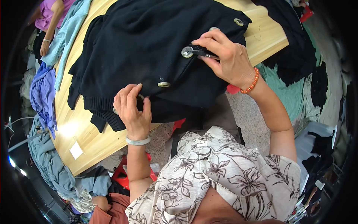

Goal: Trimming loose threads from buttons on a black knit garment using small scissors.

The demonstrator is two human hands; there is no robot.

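A black knitted cardigan [126, 44] with ribbed edges and large pale buttons lies spread before me on a wooden table. My right hand [229, 59] is closed around small black thread snips [203, 52], whose tip meets one button [187, 52]. Nearer to me, my left hand [131, 108] grips the front edge of the cardigan by the ribbing, with a button partly hidden under its fingers. Between my hands sits another button [163, 84], and one more button [238, 22] shows at the far right corner of the knit.
The light wooden table [112, 143] carries a small white paper square [76, 150]. Blue and purple garments [43, 89] hang over its left edge. Dark and green cloth [285, 89] is heaped at the right. People sit at the far left and lower left.
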